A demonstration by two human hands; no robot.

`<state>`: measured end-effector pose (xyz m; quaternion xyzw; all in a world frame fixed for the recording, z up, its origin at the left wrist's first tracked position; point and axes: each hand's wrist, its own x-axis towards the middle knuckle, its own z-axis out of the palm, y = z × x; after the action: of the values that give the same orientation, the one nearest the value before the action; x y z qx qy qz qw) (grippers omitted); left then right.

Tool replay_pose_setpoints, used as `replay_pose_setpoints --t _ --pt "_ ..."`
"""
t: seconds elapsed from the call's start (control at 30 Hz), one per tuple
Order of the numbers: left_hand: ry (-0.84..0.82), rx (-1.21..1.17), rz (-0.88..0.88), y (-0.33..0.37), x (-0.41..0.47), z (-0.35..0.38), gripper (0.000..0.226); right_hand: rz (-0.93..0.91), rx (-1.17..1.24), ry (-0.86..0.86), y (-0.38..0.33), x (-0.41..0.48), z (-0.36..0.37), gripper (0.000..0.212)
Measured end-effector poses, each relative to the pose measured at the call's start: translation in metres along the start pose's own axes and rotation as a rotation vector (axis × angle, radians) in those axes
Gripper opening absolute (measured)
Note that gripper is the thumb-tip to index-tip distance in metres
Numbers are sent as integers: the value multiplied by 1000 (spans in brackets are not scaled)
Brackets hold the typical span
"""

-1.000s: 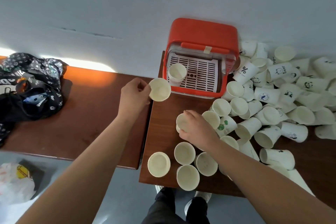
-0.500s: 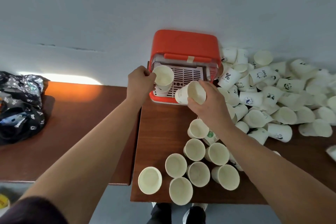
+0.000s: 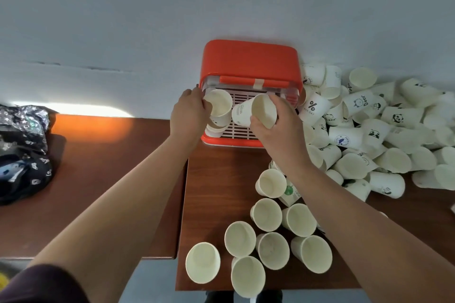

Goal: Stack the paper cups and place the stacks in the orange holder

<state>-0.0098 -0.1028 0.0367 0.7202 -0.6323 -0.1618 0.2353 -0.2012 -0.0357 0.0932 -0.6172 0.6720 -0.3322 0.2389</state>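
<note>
While L grip [image 3: 189, 117] holds cup [image 3: 221, 106] on stack [image 3: 216, 129] in holder [image 3: 251, 59], R grip [image 3: 279, 129] holds tilted cup [image 3: 242, 113] just right of it.

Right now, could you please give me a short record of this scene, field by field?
Orange holder: against the wall, at the far edge of the table
Left hand: grips the top of the cup stack in the holder's left side
Right hand: holds a tilted cup over the holder
Upright cups: clustered near the table's front edge
Loose pile: cups jumbled to the right of the holder
Dark bag: on the left table
</note>
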Motion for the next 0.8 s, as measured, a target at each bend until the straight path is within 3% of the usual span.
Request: replay_pose_setpoints --t 0.07,0.23,0.5,0.6,0.8 --pt "-7 32 42 -7 3 -1 11 2 2 0 2 2 1 55" --pt "-217 91 54 -24 0 8 10 11 -5 -60 1 9 8 59" --pt "-309 -334 -252 -43 -18 22 16 -77 -153 -273 -7 30 37 51" --pt "-300 -406 -218 -54 -23 24 15 -121 -171 -250 -6 37 54 52" --pt "-307 -561 -165 -50 -16 23 39 -171 -141 -183 -6 44 70 52"
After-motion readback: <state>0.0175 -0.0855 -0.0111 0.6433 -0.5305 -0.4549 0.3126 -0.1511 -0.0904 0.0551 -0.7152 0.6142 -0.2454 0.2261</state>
